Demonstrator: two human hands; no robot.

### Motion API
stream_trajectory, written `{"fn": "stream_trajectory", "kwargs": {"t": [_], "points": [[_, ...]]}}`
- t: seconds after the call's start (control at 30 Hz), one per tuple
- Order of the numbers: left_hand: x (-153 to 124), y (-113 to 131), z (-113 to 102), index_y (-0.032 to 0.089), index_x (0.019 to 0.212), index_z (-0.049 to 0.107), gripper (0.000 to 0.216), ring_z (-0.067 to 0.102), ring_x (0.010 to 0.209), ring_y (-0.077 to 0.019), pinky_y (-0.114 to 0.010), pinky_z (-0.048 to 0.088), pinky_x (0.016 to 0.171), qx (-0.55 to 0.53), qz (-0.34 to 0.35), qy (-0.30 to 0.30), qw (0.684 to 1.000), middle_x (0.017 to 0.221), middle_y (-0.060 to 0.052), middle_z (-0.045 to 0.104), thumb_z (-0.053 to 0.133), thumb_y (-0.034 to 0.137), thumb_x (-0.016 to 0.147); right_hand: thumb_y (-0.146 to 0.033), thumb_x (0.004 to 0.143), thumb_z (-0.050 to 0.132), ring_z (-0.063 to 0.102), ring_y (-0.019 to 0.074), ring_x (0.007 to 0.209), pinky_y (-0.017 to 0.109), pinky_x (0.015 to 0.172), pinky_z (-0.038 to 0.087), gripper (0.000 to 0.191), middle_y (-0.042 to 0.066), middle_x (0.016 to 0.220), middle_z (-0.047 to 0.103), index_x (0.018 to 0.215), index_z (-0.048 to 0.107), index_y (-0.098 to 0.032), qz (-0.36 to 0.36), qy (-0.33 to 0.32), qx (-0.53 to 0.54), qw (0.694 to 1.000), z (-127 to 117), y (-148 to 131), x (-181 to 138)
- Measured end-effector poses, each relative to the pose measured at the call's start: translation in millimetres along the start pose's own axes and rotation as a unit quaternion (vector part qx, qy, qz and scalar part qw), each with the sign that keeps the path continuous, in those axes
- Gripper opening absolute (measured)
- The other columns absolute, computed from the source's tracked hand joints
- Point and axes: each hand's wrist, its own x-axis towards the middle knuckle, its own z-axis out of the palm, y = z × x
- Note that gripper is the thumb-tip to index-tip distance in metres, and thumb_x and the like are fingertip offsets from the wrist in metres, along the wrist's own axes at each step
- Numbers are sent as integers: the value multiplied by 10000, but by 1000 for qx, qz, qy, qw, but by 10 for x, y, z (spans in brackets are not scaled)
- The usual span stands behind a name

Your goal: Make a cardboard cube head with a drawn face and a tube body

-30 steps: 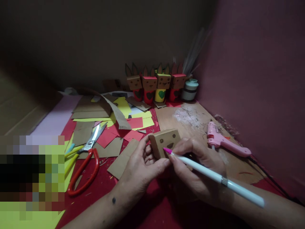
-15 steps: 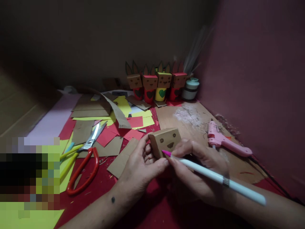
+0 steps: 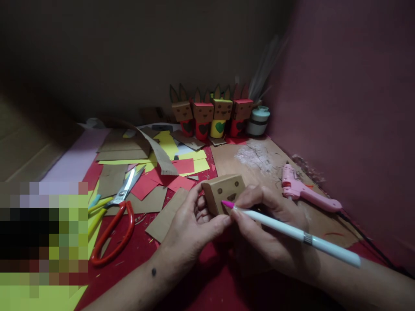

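My left hand (image 3: 191, 229) grips a small brown cardboard box (image 3: 223, 192) with a drawn face of two dot eyes and a dark mouth. My right hand (image 3: 269, 233) pinches a white pen (image 3: 292, 233) with a pink tip; the tip touches the box's front face just left of the mouth. Both hands hover above the red paper covering the table (image 3: 194, 285).
Red-handled scissors (image 3: 116, 220) lie left among red, yellow and brown paper scraps (image 3: 155, 172). A pink glue gun (image 3: 304, 192) rests on a cardboard sheet at right. Several finished box-headed figures (image 3: 210, 114) and a small jar (image 3: 258, 121) stand at the back. A wall runs along the right.
The pen tip has shifted slightly on the box's face, near the mouth. The box and my left hand stay almost still.
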Motion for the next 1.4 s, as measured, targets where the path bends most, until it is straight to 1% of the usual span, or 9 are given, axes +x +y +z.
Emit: {"fn": "stream_trajectory", "kwargs": {"t": [0.2,0.4,0.53,0.7,0.87,0.97,1.17,1.3,1.4], "points": [[2,3,19,174,1312,504,667,697,1129,-313,-419,546,991,8,3,1,1000,1235,-145,721,829,233,732,-117,856,626,543,90,545,209,509,441,130,-43,676,580,827,553,-220,4,-20,23,1000,4,22,-23],[1,18,22,167,1324,492,707,698,1130,-299,-381,558,964,-1,-6,-3,1000,1233,-141,723,840,217,710,-100,837,604,510,95,522,225,504,418,161,-45,631,553,779,513,-220,-20,-4,-13,1000,18,39,-17],[0,29,17,158,1332,472,715,702,1124,-285,-368,558,966,5,-12,-1,1000,1243,-145,718,827,192,712,-100,837,586,501,98,522,232,515,417,157,-47,616,530,773,506,-219,-25,-6,-14,1000,22,25,-23],[-19,37,45,156,1338,471,726,698,1127,-295,-390,555,974,0,-8,18,1000,1229,-141,724,818,190,702,-106,836,587,512,102,533,239,529,426,158,-42,627,552,773,502,-224,-6,-17,-6,1000,20,9,-36],[-13,22,43,156,1347,453,733,687,1148,-311,-427,539,1003,-3,-7,11,1000,1252,-155,710,819,213,715,-103,832,614,545,101,562,231,556,444,166,-47,653,576,790,514,-229,3,-19,-8,1000,23,16,-51],[-6,15,27,156,1337,449,731,680,1164,-307,-418,533,1016,4,-8,0,1000,1272,-158,702,828,211,714,-103,831,640,558,92,571,211,551,443,178,-58,668,586,799,523,-234,2,-16,-3,1000,28,20,-56],[-4,13,14,151,1376,414,779,676,1171,-303,-407,530,1013,7,-17,-1,1000,1300,-167,685,831,227,722,-118,833,651,560,83,546,191,508,435,156,-57,658,601,785,548,-225,23,-5,12,1000,21,14,-32],[5,1,10,153,1348,437,729,683,1156,-295,-403,533,1000,10,-14,-7,1000,1294,-164,687,824,226,734,-140,842,629,556,88,529,201,501,447,121,-39,643,598,765,564,-208,21,-1,10,1000,17,-2,-3],[2,5,14,155,1353,431,735,685,1146,-288,-393,536,982,12,-13,-8,1000,1293,-160,688,822,224,735,-140,837,635,553,82,529,194,497,441,112,-40,656,599,778,567,-206,18,1,4,1000,22,-5,-6]]}}
